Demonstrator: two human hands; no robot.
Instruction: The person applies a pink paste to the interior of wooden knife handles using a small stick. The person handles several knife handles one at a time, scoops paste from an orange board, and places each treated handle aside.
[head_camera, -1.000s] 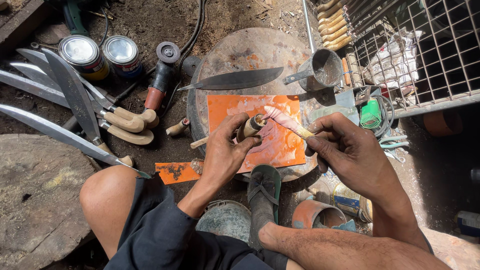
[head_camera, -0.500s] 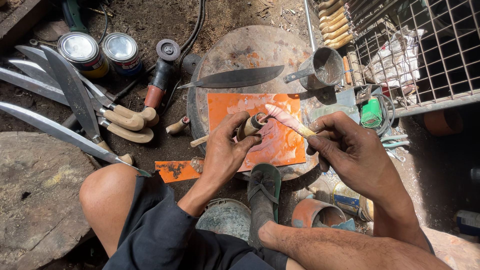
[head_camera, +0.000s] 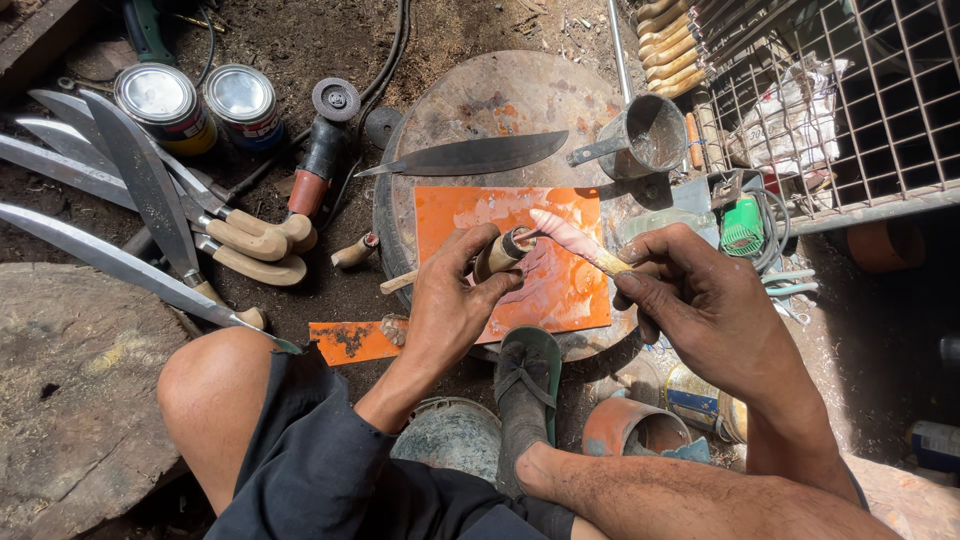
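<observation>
I'm gripping the wooden handle (head_camera: 497, 253) in my left hand (head_camera: 452, 305), my right hand (head_camera: 700, 300) pinching a paste-smeared stick (head_camera: 575, 240) at its mouth; it's light, stiff, probably sticky, best held mid-body

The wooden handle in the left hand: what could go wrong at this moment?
1. The right hand works a paste-coated stick into the wooden handle held by the left hand; paste may smear the fingers and loosen the grip.
2. A bare blade lies close beyond the orange sheet; a slip forward could meet it.
</observation>
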